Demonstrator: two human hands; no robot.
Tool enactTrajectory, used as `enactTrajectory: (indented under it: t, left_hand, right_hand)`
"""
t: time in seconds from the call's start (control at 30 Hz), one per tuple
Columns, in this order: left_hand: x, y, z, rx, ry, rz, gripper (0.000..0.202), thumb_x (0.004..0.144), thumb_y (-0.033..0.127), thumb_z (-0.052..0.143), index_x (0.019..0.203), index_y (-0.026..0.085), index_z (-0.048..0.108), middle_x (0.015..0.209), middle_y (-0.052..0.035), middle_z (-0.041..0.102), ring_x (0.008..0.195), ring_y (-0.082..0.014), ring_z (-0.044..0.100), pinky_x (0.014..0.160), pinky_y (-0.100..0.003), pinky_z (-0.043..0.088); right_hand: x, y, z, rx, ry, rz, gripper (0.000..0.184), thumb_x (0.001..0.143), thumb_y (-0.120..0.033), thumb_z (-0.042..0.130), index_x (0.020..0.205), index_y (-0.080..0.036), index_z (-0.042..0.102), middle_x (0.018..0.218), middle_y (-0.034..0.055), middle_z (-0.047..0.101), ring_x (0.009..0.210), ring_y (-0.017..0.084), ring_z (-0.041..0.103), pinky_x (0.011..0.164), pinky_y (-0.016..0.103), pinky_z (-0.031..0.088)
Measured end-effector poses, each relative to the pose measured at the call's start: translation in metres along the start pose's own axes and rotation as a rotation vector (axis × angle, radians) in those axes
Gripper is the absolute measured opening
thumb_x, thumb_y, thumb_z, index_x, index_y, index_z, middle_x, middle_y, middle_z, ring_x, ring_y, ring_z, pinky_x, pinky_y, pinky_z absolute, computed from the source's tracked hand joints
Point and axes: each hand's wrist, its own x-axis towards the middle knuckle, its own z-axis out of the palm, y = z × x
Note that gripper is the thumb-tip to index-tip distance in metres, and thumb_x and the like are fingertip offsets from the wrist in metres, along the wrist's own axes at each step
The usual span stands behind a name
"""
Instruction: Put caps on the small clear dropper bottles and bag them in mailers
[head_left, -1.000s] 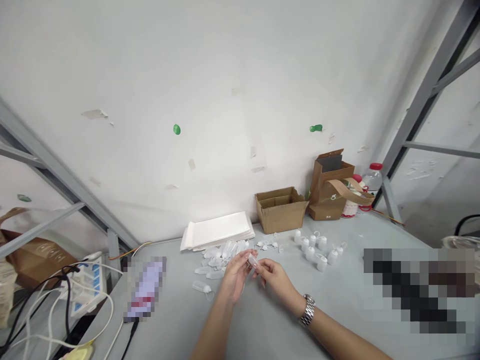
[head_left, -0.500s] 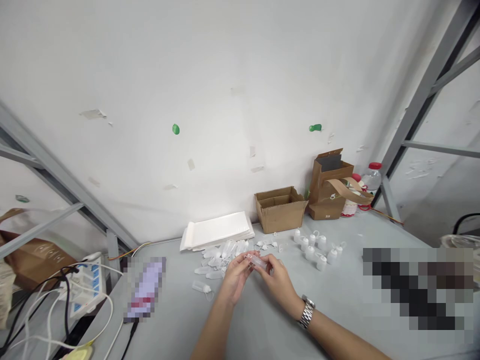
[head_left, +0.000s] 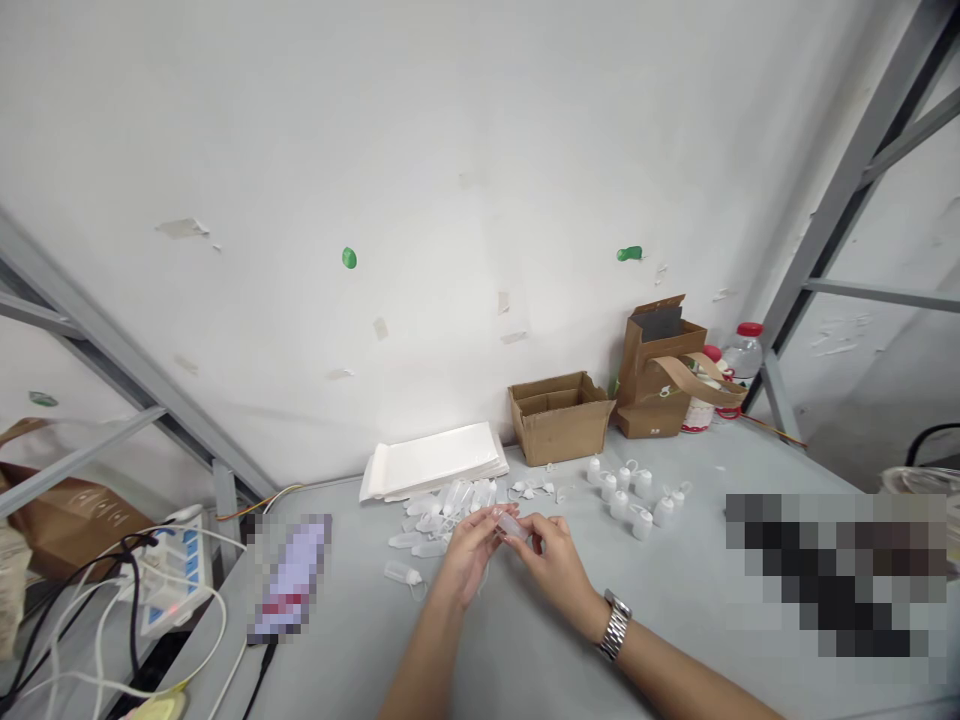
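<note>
Between my two hands, above the table, is a small translucent plastic bottle (head_left: 511,527). My left hand (head_left: 472,550) pinches its left end, and the fingers of my right hand (head_left: 551,550) grip the other end. Just left of my left hand lies a loose heap of similar slim bottles (head_left: 431,520), with one separate bottle (head_left: 403,573) nearer me. Beyond my fingers are several small white caps (head_left: 528,489). To the right of my right hand stand several short white-capped bottles (head_left: 619,503) with loop ties. My fingers partly hide the held bottle's ends.
Against the wall are a stack of white envelopes (head_left: 435,460), an open cardboard box (head_left: 562,425), a brown paper bag (head_left: 649,390) and a red-lidded bottle (head_left: 744,350). At left lie a purple phone-like object (head_left: 296,570) and a power strip (head_left: 172,575) with tangled cables.
The bottle in my hands has turned slightly and its end shows more broadly. My right fingers have shifted a little along it. The things on the table are unmoved.
</note>
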Motion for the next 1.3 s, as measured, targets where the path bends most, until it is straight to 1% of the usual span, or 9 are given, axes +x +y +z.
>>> enactTrajectory:
  t: [0.1,0.3,0.4,0.47,0.67,0.9,1.07,1.2,1.3]
  left_hand:
    - [0.002,-0.002,-0.002,-0.06,0.009,0.007,0.029,0.067,0.035,0.07,0.086,0.013,0.07,0.098,-0.0115,0.069,0.094,-0.0217,0.06,0.085,-0.031,0.041]
    - [0.004,-0.001,-0.006,-0.11,-0.031,0.034,0.023,0.063,0.032,0.074,0.074,0.014,0.07,0.09,-0.0098,0.07,0.088,-0.0206,0.061,0.081,-0.031,0.041]
    - [0.003,0.001,-0.006,-0.129,-0.043,0.004,0.029,0.066,0.042,0.069,0.076,0.014,0.069,0.089,-0.0101,0.07,0.085,-0.0207,0.061,0.077,-0.031,0.042]
    - [0.002,0.002,-0.005,-0.121,-0.065,-0.005,0.033,0.068,0.044,0.067,0.08,0.014,0.069,0.091,-0.0105,0.069,0.09,-0.0217,0.061,0.082,-0.032,0.041]
    - [0.001,-0.002,-0.003,-0.09,-0.094,0.023,0.031,0.063,0.03,0.075,0.09,0.015,0.069,0.097,-0.0103,0.068,0.096,-0.0215,0.059,0.09,-0.034,0.038]
    - [0.002,0.0,-0.002,-0.163,-0.108,-0.032,0.05,0.07,0.058,0.057,0.089,0.014,0.069,0.099,-0.0133,0.067,0.102,-0.0248,0.057,0.093,-0.036,0.038]
    - [0.002,-0.003,-0.003,-0.096,-0.1,0.055,0.035,0.06,0.036,0.076,0.088,0.015,0.07,0.093,-0.0101,0.068,0.094,-0.022,0.059,0.09,-0.034,0.038]
    - [0.001,-0.005,-0.003,-0.098,-0.086,0.062,0.04,0.058,0.037,0.077,0.09,0.014,0.07,0.085,-0.0088,0.069,0.084,-0.0186,0.061,0.085,-0.031,0.04]
    - [0.001,-0.005,-0.002,-0.111,-0.068,0.043,0.033,0.063,0.036,0.073,0.088,0.014,0.07,0.079,-0.007,0.068,0.078,-0.0161,0.06,0.08,-0.029,0.041]
  right_hand:
    - [0.003,-0.006,-0.002,0.135,-0.082,0.051,0.032,0.077,-0.05,0.054,0.073,-0.019,0.06,0.063,0.0022,0.059,0.064,0.018,0.048,0.065,0.03,0.037]
    - [0.013,-0.016,-0.01,0.548,-0.426,0.194,0.045,0.071,-0.062,0.054,0.066,-0.017,0.055,0.042,-0.0051,0.049,0.042,0.01,0.037,0.05,0.024,0.03]
    - [0.013,-0.016,-0.012,0.668,-0.492,0.207,0.045,0.072,-0.061,0.053,0.066,-0.017,0.055,0.043,-0.0044,0.05,0.041,0.009,0.038,0.05,0.025,0.029]
    - [0.012,-0.015,-0.012,0.764,-0.519,0.23,0.044,0.073,-0.06,0.052,0.068,-0.016,0.057,0.043,-0.0044,0.049,0.04,0.009,0.037,0.05,0.025,0.028]
    - [0.012,-0.015,-0.013,1.046,-0.567,0.345,0.034,0.071,-0.05,0.059,0.069,-0.016,0.061,0.043,-0.0034,0.046,0.043,0.009,0.033,0.051,0.026,0.026]
    - [0.012,-0.016,-0.015,1.081,-0.585,0.391,0.032,0.075,-0.046,0.055,0.068,-0.016,0.059,0.043,-0.0031,0.044,0.044,0.01,0.032,0.057,0.028,0.032]
    - [0.011,-0.018,-0.016,1.128,-0.647,0.451,0.03,0.076,-0.046,0.053,0.065,-0.018,0.055,0.042,-0.0047,0.041,0.043,0.009,0.031,0.062,0.028,0.036]
    - [0.008,-0.021,-0.015,1.055,-0.677,0.496,0.032,0.077,-0.047,0.049,0.062,-0.019,0.053,0.044,-0.0042,0.041,0.044,0.01,0.034,0.063,0.03,0.037]
    - [0.007,-0.021,-0.011,1.011,-0.64,0.452,0.032,0.074,-0.049,0.052,0.062,-0.019,0.054,0.046,-0.0031,0.044,0.045,0.01,0.036,0.058,0.028,0.035]
